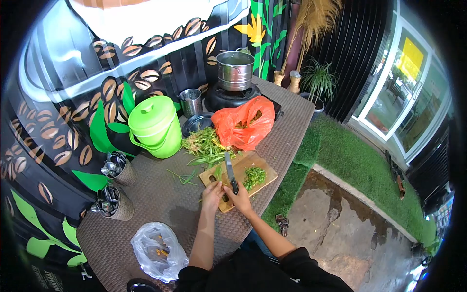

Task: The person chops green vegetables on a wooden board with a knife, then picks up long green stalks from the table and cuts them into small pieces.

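Observation:
My right hand [239, 198] grips a knife [228, 165] by its black handle, its blade pointing away from me. Close beside it, my left hand [212, 195] is closed on a few green leaves [218, 172], and the fingertips of both hands nearly meet. Both hands are over the near left part of a wooden cutting board [256, 159]. A small heap of chopped greens [254, 178] lies on the board's right side. Beyond the board is a pile of uncut leafy greens [204, 144], partly against a red plastic bag [244, 122].
A lidded green bucket [154, 127] stands behind the greens. Farther back are a metal cup [191, 102] and a steel pot [235, 71] on a black stove [217, 100]. Two cutlery holders [121, 170] line the left edge; a clear plastic bag [159, 251] with orange scraps sits nearer.

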A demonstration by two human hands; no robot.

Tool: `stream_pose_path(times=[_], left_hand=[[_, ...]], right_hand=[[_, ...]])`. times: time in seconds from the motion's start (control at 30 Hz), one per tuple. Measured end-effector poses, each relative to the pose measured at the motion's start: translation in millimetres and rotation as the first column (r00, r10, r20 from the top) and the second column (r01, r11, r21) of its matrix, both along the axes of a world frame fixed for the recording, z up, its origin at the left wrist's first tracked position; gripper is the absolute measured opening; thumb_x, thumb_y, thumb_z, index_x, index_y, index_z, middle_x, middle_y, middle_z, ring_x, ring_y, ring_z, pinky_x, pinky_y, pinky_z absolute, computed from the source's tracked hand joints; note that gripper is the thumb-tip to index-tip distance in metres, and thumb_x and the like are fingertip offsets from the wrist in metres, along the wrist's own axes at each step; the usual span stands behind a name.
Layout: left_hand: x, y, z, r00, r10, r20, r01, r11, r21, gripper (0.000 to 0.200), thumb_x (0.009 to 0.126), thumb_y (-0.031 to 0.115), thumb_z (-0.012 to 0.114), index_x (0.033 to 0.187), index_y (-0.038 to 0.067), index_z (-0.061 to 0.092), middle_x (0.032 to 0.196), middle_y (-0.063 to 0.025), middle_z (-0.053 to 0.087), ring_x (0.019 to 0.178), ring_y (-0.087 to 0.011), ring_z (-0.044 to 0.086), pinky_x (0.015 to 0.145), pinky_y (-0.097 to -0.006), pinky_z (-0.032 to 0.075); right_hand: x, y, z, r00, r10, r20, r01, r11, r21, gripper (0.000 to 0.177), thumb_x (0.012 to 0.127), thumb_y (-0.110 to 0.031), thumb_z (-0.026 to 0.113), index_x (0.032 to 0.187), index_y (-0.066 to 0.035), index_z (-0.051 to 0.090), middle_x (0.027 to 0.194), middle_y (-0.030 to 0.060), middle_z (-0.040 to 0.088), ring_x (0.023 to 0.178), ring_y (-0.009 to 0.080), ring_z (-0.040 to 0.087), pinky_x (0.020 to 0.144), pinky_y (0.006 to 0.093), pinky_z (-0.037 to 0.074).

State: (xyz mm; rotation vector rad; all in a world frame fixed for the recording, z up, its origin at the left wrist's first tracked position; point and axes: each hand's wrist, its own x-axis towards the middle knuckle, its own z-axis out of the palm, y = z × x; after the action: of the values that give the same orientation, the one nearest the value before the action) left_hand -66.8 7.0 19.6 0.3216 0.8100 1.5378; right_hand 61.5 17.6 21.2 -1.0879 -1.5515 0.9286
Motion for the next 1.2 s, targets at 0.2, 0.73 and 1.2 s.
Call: stream_pose_path(times=[0.2,0.73,1.2], left_hand=[[3.2,-4.1,0.8,0.998,0.0,-0.065,0.0,1.0,-0.003,0.018,0.088,0.006,0.061,0.105,-0.001,0.057,0.098,-0.0073,0.061,0.09,-0.0186,0.062,0.081,-0.0321,0.052],[11.2,-8.7,35.7,0.042,0.333,-0.942,0.281,0.901,0.331,0.023,0.076,0.018,0.073,0.093,0.005,0.068,0.104,-0.0126,0.061,0.102,-0.0326,0.053,0.087,-0.0418,0.043],[11.3,-25.7,15.8,0.183,0.042,-0.982,0.145,0.987,0.069,0.017,0.076,0.01,0.072,0.088,-0.001,0.067,0.08,-0.0134,0.068,0.075,-0.0215,0.066,0.067,-0.0312,0.05]], right_hand=[[-5.3,4.1,12.3,0.993,-0.117,0.023,0.119,0.985,-0.122,0.031,0.086,-0.028,0.063,0.087,0.002,0.056,0.064,0.0139,0.054,0.058,0.0275,0.055,0.057,0.038,0.044],[31.3,-9.9,10.9,0.988,-0.045,-0.15,-0.011,0.934,-0.357,0.02,0.089,-0.019,0.06,0.087,0.0,0.054,0.057,0.002,0.048,0.036,0.011,0.047,0.035,0.0276,0.038],[49.7,-35.0,-1.3,1.0,0.01,0.015,-0.002,0.906,-0.424,0.034,0.094,-0.033,0.049,0.092,0.0,0.052,0.062,0.0152,0.058,0.042,0.0248,0.056,0.043,0.0373,0.046]])
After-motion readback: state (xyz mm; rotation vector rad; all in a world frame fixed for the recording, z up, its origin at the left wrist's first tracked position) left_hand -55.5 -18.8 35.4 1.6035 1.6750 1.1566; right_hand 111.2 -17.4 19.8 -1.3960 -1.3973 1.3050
